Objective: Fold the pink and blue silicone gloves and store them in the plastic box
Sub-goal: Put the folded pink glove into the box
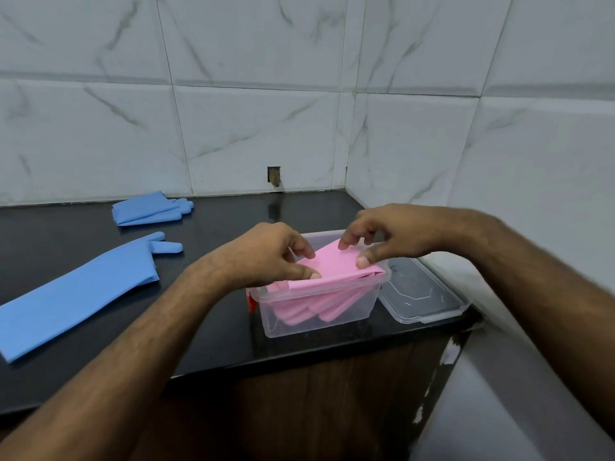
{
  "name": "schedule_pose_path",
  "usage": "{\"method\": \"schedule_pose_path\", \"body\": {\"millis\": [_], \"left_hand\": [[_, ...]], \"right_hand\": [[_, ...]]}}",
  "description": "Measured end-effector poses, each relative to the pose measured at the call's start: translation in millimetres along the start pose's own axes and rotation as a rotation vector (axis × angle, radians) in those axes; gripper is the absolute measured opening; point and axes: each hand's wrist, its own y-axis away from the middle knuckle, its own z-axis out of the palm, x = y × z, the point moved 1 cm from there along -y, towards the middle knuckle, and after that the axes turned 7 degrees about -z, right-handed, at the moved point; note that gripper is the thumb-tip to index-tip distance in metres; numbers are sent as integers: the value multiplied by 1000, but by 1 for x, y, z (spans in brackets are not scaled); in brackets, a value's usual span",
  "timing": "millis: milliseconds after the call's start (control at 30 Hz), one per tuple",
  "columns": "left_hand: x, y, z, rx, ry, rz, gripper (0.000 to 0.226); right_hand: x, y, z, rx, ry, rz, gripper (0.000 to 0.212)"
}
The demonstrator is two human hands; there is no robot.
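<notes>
White marble-look tiles close off the back and right of your black desk, and the plastic box sits close to its front edge with its lid lying just beside it at the right corner. Your left hand and right hand each pinch the folded pink glove over the box's rim, more pink inside. Well to the left lie a folded blue glove and a flat blue glove, with bare desk between.
</notes>
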Motion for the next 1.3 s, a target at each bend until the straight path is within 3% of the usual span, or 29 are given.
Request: {"method": "schedule_pose_path", "body": {"millis": [200,433,533,733,900,1033,1300], "left_hand": [[3,-8,1,-183,-69,-61,61],[10,-14,-3,-298,-154,-43,63],[10,-20,4,-308,-259,-45,59],[10,-24,5,-257,-307,-17,66],[9,-23,5,-165,-411,18,82],[6,-24,8,-201,-428,18,73],[-4,-28,3,-201,-242,68,72]], "right_hand": [[-6,-15,-7,-162,116,-16,56],[-15,-27,7,-251,506,-13,70],[-15,-26,12,-269,499,-7,69],[-12,-22,-12,-291,171,16,77],[-12,-35,-14,-367,186,22,82],[-13,-36,-19,-395,169,40,83],[-28,-47,5,-446,582,95,82]]}}
